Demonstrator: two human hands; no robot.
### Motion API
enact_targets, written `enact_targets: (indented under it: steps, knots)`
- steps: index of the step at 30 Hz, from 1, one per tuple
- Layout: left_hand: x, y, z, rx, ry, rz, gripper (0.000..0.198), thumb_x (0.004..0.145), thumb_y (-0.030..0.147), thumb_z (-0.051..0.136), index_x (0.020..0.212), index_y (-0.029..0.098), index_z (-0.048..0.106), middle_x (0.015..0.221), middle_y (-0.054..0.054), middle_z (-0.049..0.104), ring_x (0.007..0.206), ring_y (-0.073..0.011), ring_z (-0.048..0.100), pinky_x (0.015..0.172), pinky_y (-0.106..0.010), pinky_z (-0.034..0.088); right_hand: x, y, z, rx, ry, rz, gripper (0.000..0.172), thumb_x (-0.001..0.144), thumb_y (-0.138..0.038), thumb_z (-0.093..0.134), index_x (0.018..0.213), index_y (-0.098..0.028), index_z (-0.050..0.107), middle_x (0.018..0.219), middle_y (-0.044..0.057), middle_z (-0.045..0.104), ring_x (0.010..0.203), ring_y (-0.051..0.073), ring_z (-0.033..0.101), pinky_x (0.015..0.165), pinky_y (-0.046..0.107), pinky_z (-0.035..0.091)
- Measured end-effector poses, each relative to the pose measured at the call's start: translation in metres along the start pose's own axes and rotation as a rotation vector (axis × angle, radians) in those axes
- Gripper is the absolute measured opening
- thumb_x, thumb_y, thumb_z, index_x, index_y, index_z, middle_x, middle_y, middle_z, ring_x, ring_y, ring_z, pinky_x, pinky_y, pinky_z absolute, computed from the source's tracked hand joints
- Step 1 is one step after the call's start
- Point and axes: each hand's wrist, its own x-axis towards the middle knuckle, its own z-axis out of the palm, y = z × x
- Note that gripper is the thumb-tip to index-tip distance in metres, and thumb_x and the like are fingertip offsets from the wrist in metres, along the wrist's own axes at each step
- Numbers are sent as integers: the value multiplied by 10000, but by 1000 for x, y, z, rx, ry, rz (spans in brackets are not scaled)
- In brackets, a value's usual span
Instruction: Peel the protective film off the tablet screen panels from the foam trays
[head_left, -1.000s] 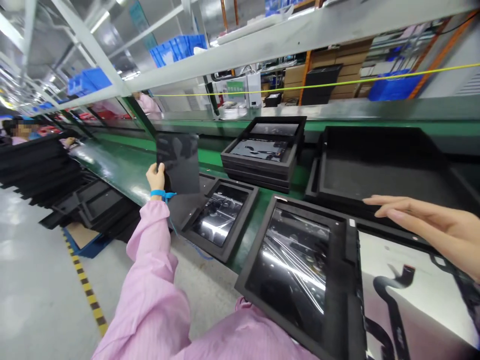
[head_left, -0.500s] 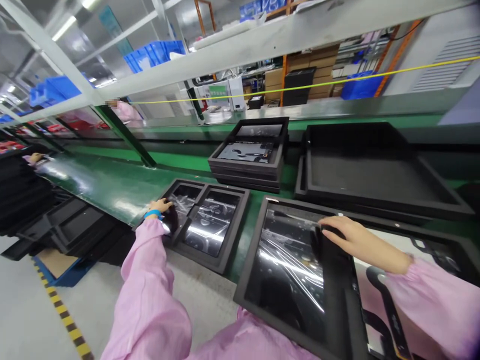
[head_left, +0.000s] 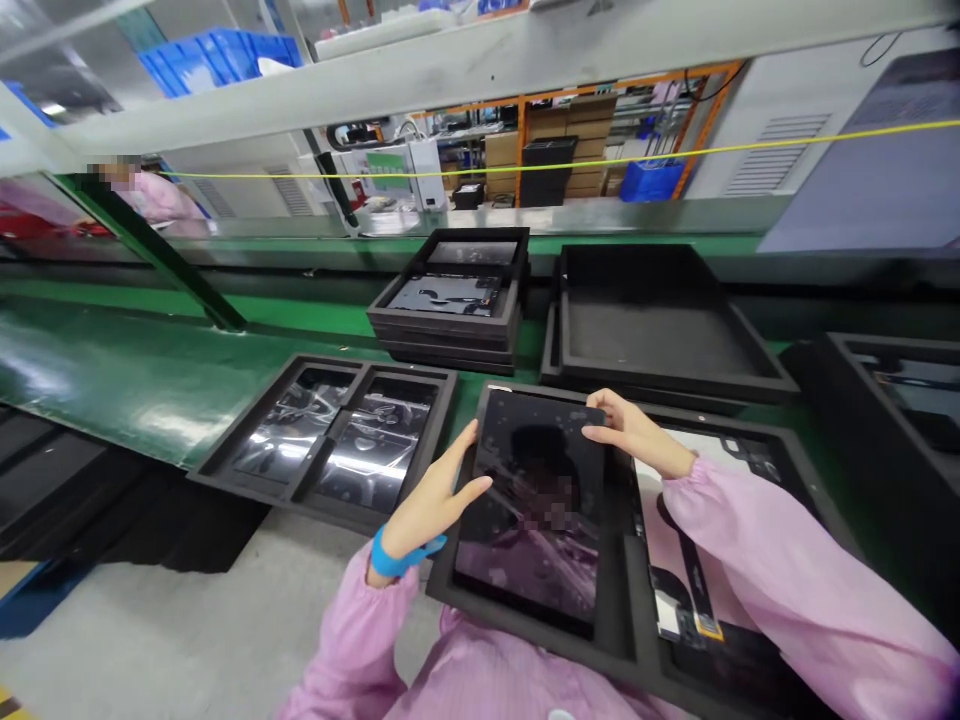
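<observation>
A dark, glossy display panel [head_left: 525, 580] lies in the left compartment of a black foam tray [head_left: 637, 610], its top end looking slightly raised. My right hand [head_left: 622, 425] pinches the panel's upper right corner between thumb and fingers. At its left edge is my left hand [head_left: 439, 495], thumb spread from the fingers; whether it touches the panel I cannot tell. A blue band [head_left: 394, 562] circles my left wrist. In the right compartment, partly under my right sleeve, a panel [head_left: 724, 585] shows its pale, reflective back and a black flex cable.
To the left, another foam tray [head_left: 450, 395] holds two film-covered panels. Stacked trays [head_left: 450, 340] stand behind, beside a large black tray [head_left: 652, 340]. More trays [head_left: 892, 400] sit at right. A white beam [head_left: 450, 75] crosses above; a green post [head_left: 157, 255] slants down to the bench.
My left hand has left the left tray and come right to the display panel's left edge. My right hand has closed on the panel's upper corner. The view has swung right.
</observation>
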Motion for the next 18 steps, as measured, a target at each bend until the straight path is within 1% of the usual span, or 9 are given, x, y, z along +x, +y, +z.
enact_targets:
  steps: [2, 5, 7, 9, 10, 12, 15, 17, 18]
  knots:
    - [3, -2, 12, -85, 63, 7, 818, 928, 439, 445, 1507, 171, -68, 1582, -140, 161, 1439, -200, 223, 1178, -385, 201, -15, -21, -10, 144, -33, -10, 458, 717, -581, 569, 942, -189, 494, 715, 24, 603, 650, 170, 580, 599, 300, 482]
    - [-3, 5, 24, -231, 79, 23, 992, 836, 406, 633, 1508, 223, -74, 1603, -117, 38, 1463, -242, 106, 1193, -405, 114, -36, -49, -22, 349, 92, -30, 501, 737, -561, 644, 1050, -181, 558, 727, 21, 630, 638, 136, 586, 574, 245, 475]
    - [-11, 19, 28, -417, 5, 60, 1047, 806, 352, 686, 1505, 261, -88, 1587, -129, 151, 1427, -270, 248, 1168, -421, 220, -45, -60, -28, 513, 269, -23, 493, 647, -538, 757, 973, -189, 636, 666, 1, 623, 569, 112, 560, 528, 221, 461]
    - [-19, 38, 30, -684, -67, 115, 1028, 834, 304, 662, 1493, 297, -127, 1486, -137, 397, 1252, -250, 515, 1049, -397, 411, -49, -64, -32, 557, 474, -15, 461, 547, -523, 830, 836, -191, 694, 607, -1, 622, 503, 113, 544, 475, 230, 462]
    - [-22, 49, 30, -804, -85, 133, 1001, 853, 275, 642, 1490, 306, -129, 1390, -125, 519, 1124, -217, 608, 971, -362, 472, -49, -65, -33, 517, 573, -17, 439, 544, -526, 830, 802, -191, 711, 613, 7, 638, 500, 128, 558, 474, 250, 482]
    - [-26, 72, 30, -956, -86, 134, 955, 866, 207, 624, 1499, 304, -84, 1168, -82, 674, 923, -150, 672, 857, -287, 510, -51, -66, -33, 389, 776, -54, 381, 637, -501, 790, 841, -182, 739, 721, 27, 690, 600, 172, 629, 585, 311, 554]
    - [-24, 98, 28, -1063, -91, 129, 923, 852, 131, 628, 1509, 287, -2, 972, -40, 718, 822, -104, 662, 790, -228, 504, -57, -75, -31, 182, 1008, -183, 304, 787, -371, 705, 996, -151, 725, 954, 41, 704, 878, 216, 674, 872, 366, 555]
    - [-20, 107, 27, -1108, -106, 124, 923, 841, 116, 634, 1509, 285, 20, 928, -32, 713, 781, -98, 648, 756, -224, 503, -63, -84, -33, 125, 1040, -240, 277, 804, -323, 695, 1017, -147, 717, 1041, 50, 683, 969, 228, 659, 948, 381, 531]
    - [-19, 109, 27, -1122, -110, 118, 920, 840, 109, 633, 1508, 287, 26, 919, -31, 709, 763, -95, 641, 740, -222, 500, -67, -88, -35, 168, 997, -237, 247, 802, -313, 699, 993, -160, 726, 1066, 52, 676, 990, 236, 653, 962, 397, 525]
